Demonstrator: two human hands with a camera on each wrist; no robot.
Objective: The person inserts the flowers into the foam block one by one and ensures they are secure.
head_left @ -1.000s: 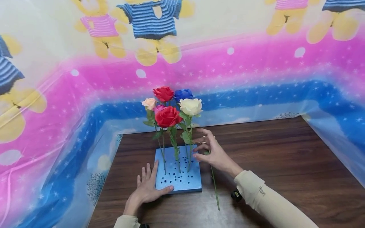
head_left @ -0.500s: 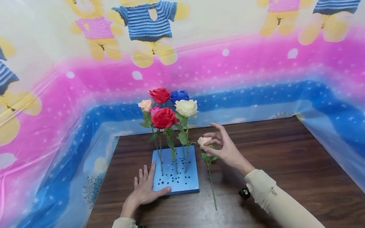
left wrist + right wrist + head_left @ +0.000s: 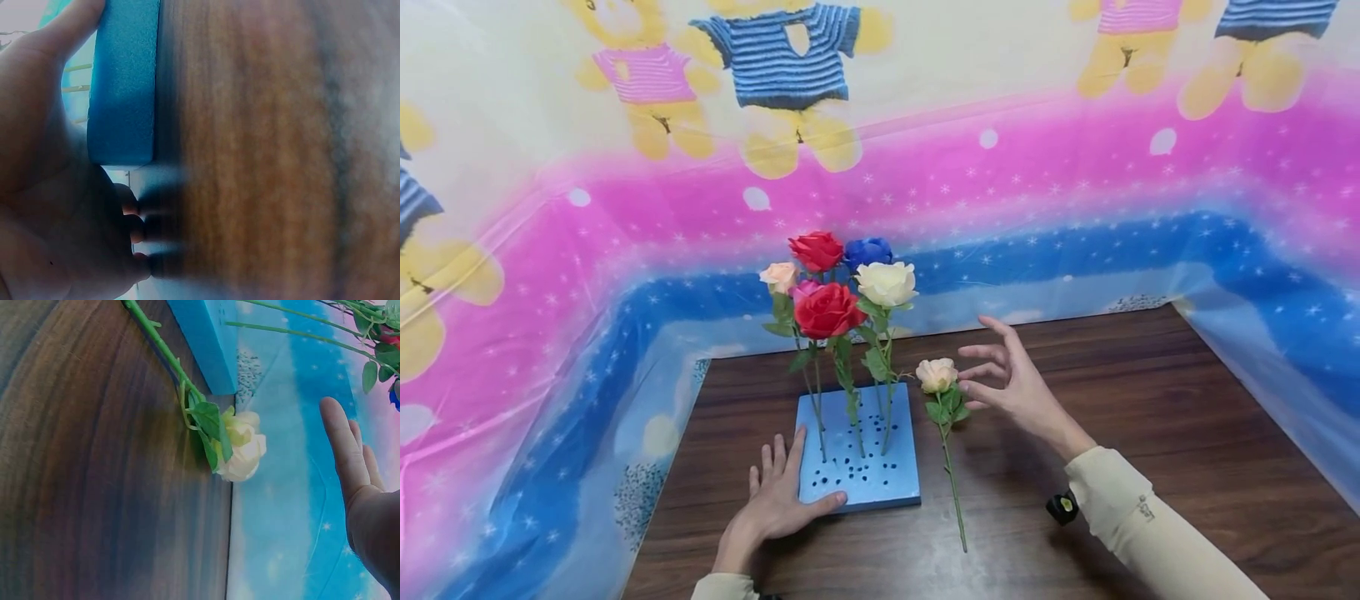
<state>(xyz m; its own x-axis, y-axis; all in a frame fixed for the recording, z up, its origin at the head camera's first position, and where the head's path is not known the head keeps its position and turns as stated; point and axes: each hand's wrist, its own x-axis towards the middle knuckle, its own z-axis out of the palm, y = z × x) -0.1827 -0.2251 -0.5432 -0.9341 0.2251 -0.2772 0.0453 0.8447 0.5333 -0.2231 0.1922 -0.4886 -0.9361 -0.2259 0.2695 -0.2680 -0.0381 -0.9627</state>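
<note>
My right hand (image 3: 1015, 387) spread wide, empty, beside the peach rose (image 3: 937, 375); I'd pinch its stem low; left hand (image 3: 778, 498) flat, steadying the foam block (image 3: 859, 467)

foam block (image 3: 859, 483): blue (dark holes)
loose rose (image 3: 937, 375): cream, green stem
table (image 3: 1150, 433): dark brown woodgrain
backdrop (image 3: 1075, 167): pink, blue, yellow bears

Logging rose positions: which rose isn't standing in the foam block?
The pale peach rose lying on the table right of the block; the others stand upright.
</note>
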